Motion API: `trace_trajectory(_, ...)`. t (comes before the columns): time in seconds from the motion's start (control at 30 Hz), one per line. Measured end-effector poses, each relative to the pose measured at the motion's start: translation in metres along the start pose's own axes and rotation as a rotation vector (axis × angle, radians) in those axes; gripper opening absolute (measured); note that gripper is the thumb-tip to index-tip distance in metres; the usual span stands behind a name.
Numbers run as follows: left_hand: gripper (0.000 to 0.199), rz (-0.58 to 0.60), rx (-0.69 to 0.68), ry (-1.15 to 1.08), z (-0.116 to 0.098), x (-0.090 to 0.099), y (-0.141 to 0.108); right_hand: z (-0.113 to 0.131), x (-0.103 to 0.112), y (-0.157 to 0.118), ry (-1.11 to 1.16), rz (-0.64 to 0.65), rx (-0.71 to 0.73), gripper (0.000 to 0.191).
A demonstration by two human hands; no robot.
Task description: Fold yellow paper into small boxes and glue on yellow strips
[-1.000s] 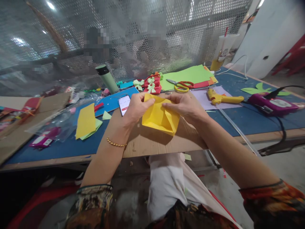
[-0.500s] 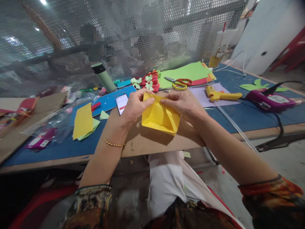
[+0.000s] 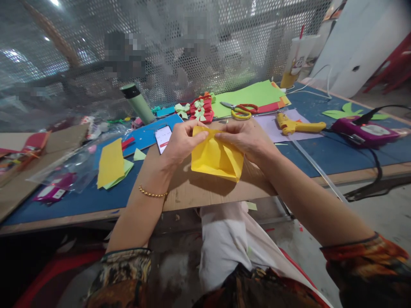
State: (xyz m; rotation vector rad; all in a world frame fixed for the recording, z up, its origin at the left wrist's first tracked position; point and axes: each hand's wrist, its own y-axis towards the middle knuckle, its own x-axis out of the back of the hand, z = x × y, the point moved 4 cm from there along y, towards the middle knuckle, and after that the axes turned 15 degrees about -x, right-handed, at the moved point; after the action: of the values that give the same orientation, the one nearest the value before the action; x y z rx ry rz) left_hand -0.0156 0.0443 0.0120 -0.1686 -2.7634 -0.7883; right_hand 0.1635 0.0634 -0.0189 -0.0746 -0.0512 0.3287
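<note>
A folded piece of yellow paper (image 3: 216, 160) is held between my two hands, over a sheet of brown cardboard (image 3: 189, 194) at the table's front edge. My left hand (image 3: 183, 143) pinches its upper left side, thumb on the near face. On the upper right, my right hand (image 3: 245, 139) pinches it the same way. Creases run down the paper, and its lower part bulges out like a shallow pocket. The fingers behind the paper are hidden. Just left of my left hand lies a phone (image 3: 163, 137) with a lit screen.
Scissors (image 3: 240, 110) lie on green sheets (image 3: 257, 94) behind my hands, beside red pieces with pale green bows (image 3: 202, 109). To the right are a yellow glue gun (image 3: 298, 125) and a purple device (image 3: 364, 131). A green bottle (image 3: 138, 103) and yellow paper (image 3: 111, 163) are leftward.
My hands keep the same pinch on the yellow paper, which has barely moved. The view has shifted very slightly.
</note>
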Motion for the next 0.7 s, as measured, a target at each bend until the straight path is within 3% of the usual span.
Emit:
trace_trajectory(0.2, 0.009, 0.047, -0.035, 0.06, -0.0051, -0.0014, -0.0017, -0.0015, -0.0011, 0.0025, 0.02, 0.031, -0.011, 0.011)
trace_trajectory(0.47, 0.01, 0.118, -0.158, 0.279, -0.0091, -0.0012, 0.0005, 0.0064, -0.0009, -0.0029, -0.058, -0.027, 0.022, 0.012)
trace_trajectory(0.7, 0.011, 0.173, -0.195, 0.276, -0.0056, -0.0048, -0.0001, 0.0019, -0.0026, 0.0009, -0.014, -0.004, 0.021, 0.013)
